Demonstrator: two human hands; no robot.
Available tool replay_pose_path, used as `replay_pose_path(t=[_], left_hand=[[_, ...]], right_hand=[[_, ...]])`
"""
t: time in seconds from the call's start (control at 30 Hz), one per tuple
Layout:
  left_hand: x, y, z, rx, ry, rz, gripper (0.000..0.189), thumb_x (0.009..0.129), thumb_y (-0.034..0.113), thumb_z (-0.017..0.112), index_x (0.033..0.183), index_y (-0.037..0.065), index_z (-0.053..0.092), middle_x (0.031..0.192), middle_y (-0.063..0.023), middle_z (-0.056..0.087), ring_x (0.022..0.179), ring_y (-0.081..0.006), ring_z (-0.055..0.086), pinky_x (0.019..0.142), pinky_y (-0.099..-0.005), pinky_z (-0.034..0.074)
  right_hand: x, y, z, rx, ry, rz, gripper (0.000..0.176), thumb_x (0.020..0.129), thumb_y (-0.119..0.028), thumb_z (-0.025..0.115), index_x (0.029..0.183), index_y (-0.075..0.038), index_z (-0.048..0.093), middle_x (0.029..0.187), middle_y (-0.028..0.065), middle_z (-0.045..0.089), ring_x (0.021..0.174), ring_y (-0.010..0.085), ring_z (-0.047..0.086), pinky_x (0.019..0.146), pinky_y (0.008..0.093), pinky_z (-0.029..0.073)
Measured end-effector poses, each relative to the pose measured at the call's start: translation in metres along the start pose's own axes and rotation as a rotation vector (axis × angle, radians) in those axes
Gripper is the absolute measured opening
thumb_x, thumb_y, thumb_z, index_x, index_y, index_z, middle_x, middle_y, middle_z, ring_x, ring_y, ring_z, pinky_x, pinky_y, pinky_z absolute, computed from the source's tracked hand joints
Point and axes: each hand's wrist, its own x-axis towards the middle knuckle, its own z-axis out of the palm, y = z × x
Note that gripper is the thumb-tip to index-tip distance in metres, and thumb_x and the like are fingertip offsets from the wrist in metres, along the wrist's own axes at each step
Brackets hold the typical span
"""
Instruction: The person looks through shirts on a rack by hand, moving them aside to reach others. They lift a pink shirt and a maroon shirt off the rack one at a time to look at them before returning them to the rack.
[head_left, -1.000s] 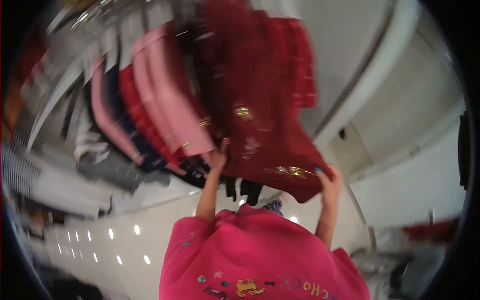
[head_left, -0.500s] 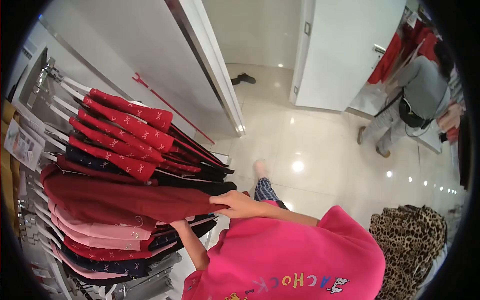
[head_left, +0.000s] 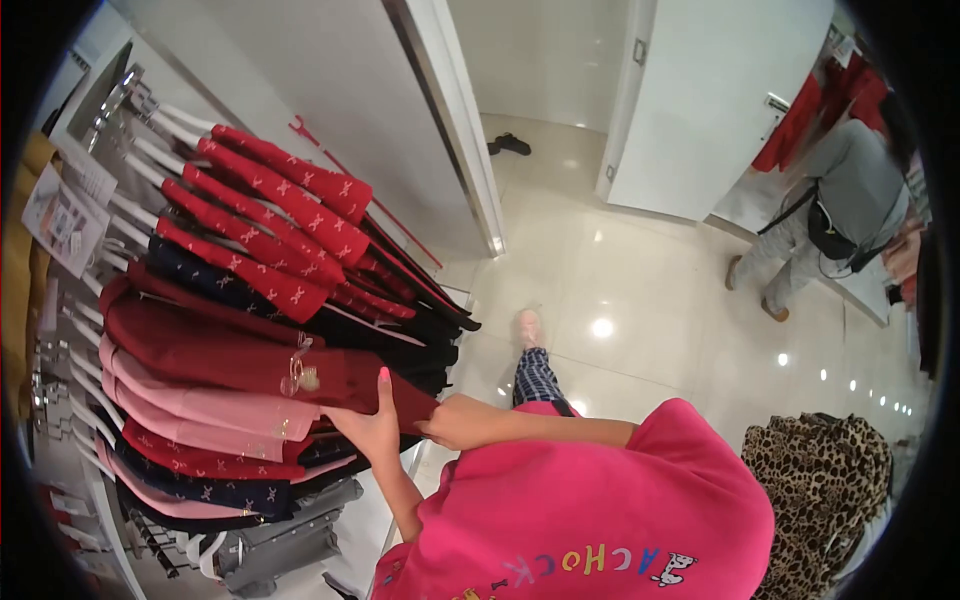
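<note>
A maroon long-sleeved garment [head_left: 215, 335] hangs on the rack, its gold-coloured emblem facing up. My right hand [head_left: 452, 422] is closed on the cloth at its right end, near the hem or cuff. My left hand [head_left: 368, 428] lies against the garment's lower edge, thumb with a pink nail stretched up across the maroon cloth and fingers extended to the left; the fingertips are partly hidden. Right below it hang pink garments [head_left: 200, 400]. Red printed garments [head_left: 270, 205] with white bow-like marks hang above.
A metal rack rail [head_left: 120, 100] runs down the left with white hangers and a card sign [head_left: 65, 215]. A white door [head_left: 715, 110] stands open at the top. Another person [head_left: 850, 190] stands at upper right. Leopard-print clothing [head_left: 815, 490] hangs at lower right; black shoes [head_left: 510, 144] lie on the floor.
The maroon garment has turned so its emblem shows more fully. My left hand has come out from under the cloth, its thumb now raised. My right hand has shifted slightly down.
</note>
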Motion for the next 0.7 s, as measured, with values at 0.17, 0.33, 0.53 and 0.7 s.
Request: replay_pose_path(t=[0.17,0.33,0.53,0.7], left_hand=[[-0.008,-0.02,-0.024,0.006,-0.01,-0.159,0.065,0.089,0.015,0.077,0.141,-0.009,0.045,0.135,-0.0276,0.056,0.121,-0.0376,0.057,0.108,-0.0421,0.04],[-0.014,-0.025,-0.037,0.016,0.104,-0.134,0.072,0.087,0.004,0.069,0.15,-0.008,0.036,0.14,-0.0282,0.054,0.127,-0.0369,0.055,0.111,-0.0404,0.039],[-0.023,-0.026,-0.022,-0.089,0.184,-0.178,0.078,0.082,-0.004,0.058,0.153,-0.008,0.029,0.145,-0.0274,0.049,0.13,-0.035,0.052,0.113,-0.0378,0.035],[-0.003,-0.008,-0.023,-0.067,0.239,-0.145,0.091,0.081,-0.003,0.065,0.159,0.0,0.018,0.158,-0.0236,0.032,0.144,-0.0341,0.037,0.119,-0.041,0.027]], right_hand=[[-0.004,0.001,0.019,0.032,0.043,-0.026,0.026,0.084,-0.018,0.064,0.103,-0.001,0.069,0.065,0.0177,0.066,0.063,0.0372,0.067,0.059,0.0478,0.052],[-0.008,-0.001,0.017,0.068,0.058,0.002,0.027,0.084,-0.017,0.063,0.106,-0.004,0.07,0.065,0.0162,0.066,0.062,0.0355,0.067,0.059,0.0475,0.053],[-0.007,0.003,0.027,0.122,0.078,0.022,0.028,0.085,-0.019,0.063,0.109,-0.006,0.071,0.065,0.0146,0.066,0.06,0.0339,0.067,0.058,0.0463,0.052],[0.001,0.017,0.014,0.168,0.022,-0.036,0.027,0.087,-0.021,0.063,0.109,-0.008,0.071,0.066,0.0145,0.066,0.061,0.0342,0.067,0.058,0.0464,0.052]])
